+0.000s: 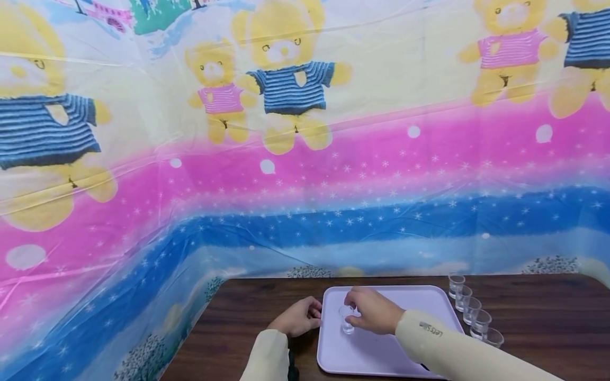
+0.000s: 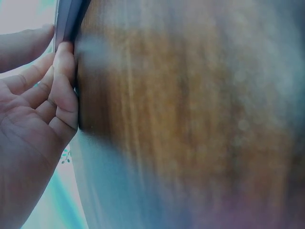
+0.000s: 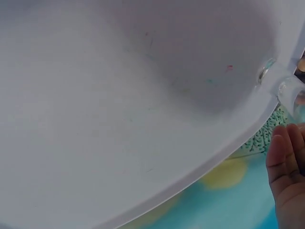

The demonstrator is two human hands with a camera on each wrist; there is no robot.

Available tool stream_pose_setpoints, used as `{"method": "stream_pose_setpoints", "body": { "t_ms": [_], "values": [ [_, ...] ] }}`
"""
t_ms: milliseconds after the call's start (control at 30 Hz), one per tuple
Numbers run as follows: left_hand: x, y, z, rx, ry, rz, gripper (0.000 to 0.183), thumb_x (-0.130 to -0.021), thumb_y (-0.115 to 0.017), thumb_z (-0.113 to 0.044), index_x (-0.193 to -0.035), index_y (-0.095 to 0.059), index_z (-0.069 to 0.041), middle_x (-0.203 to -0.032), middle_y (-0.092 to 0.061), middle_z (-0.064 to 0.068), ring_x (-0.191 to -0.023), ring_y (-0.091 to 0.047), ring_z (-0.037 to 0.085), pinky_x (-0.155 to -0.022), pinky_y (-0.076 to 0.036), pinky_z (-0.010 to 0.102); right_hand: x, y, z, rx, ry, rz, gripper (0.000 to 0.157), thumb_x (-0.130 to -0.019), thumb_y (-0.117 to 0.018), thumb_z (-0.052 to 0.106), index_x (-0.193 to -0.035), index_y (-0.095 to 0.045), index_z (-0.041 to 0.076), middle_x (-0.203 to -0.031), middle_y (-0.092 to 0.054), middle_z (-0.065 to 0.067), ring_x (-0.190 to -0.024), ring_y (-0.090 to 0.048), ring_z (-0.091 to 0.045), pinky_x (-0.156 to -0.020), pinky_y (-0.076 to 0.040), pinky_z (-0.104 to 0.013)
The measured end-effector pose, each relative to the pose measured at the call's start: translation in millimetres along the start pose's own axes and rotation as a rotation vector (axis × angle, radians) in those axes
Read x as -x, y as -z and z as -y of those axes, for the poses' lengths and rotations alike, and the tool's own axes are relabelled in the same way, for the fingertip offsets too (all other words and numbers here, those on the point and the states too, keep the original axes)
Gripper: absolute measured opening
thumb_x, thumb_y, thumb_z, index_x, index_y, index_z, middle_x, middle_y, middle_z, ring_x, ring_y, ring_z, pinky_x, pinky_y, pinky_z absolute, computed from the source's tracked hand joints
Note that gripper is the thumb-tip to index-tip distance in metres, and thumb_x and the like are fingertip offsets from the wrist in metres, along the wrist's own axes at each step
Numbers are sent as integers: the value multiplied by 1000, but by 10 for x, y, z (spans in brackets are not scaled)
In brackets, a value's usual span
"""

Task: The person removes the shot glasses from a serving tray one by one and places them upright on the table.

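A lavender tray (image 1: 381,352) lies on the dark wooden table. Near its left side stands a small clear shot glass (image 1: 347,324), which my right hand (image 1: 376,311) pinches between thumb and forefinger. In the right wrist view the glass (image 3: 288,93) appears at the right edge, while the other fingers (image 3: 286,152) extend loosely below it. Beside the tray's left rim, my left hand (image 1: 296,317) rests with loosely bent fingers (image 2: 64,90) touching the rim. Only part of the right hand shows in its wrist view.
Several clear shot glasses (image 1: 472,311) form a row along the tray's right side. Beyond the table (image 1: 248,317) hangs a cloth (image 1: 357,222) printed with bears and pink and blue bands. It also runs along the left side.
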State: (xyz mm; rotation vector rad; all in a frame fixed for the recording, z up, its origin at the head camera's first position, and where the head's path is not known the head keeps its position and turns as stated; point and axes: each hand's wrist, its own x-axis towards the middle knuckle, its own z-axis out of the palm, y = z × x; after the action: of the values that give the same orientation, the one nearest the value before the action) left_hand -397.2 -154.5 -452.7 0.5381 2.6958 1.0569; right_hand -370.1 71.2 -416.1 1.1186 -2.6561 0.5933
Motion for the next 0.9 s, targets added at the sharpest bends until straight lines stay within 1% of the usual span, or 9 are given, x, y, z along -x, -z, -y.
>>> {"method": "stream_pose_setpoints", "body": {
  "t_ms": [200,333,467,733,900],
  "values": [
    [-23,-28,-22,13,-1,14,23,-79,-63,-12,-98,-51,-8,-80,-52,0,-70,-50,13,-61,-41,29,50,35,-31,-25,-19,21,27,-74,-66,27,-91,-58,8,-78,-50,4,-67,-46,-4,-60,-41,-22],
    [-35,-29,-12,13,-11,21,24,-79,-62,-12,-99,-50,-8,-80,-52,0,-70,-49,13,-60,-41,29,107,113,-47,-36,-12,48,28,-75,-65,28,-93,-57,9,-78,-50,6,-69,-48,-5,-61,-41,-22],
    [-36,-15,-4,12,-16,28,24,-79,-62,-12,-100,-50,-8,-81,-52,0,-71,-49,13,-61,-41,30,189,233,-69,-39,-23,77,27,-75,-64,29,-95,-57,12,-79,-50,9,-72,-49,-6,-62,-42,-23],
    [-23,10,-5,8,5,30,24,-80,-61,-13,-100,-50,-8,-82,-52,0,-71,-49,14,-60,-41,30,451,514,-182,-31,-41,115,26,-76,-64,27,-96,-57,12,-82,-51,8,-74,-50,-9,-62,-42,-25],
    [-20,5,-13,17,10,23,24,-79,-62,-12,-100,-50,-7,-81,-52,1,-71,-49,15,-60,-41,31,652,670,-286,-17,-57,120,25,-77,-63,28,-97,-55,16,-85,-51,10,-75,-49,-6,-64,-43,-25]
  ]
}}
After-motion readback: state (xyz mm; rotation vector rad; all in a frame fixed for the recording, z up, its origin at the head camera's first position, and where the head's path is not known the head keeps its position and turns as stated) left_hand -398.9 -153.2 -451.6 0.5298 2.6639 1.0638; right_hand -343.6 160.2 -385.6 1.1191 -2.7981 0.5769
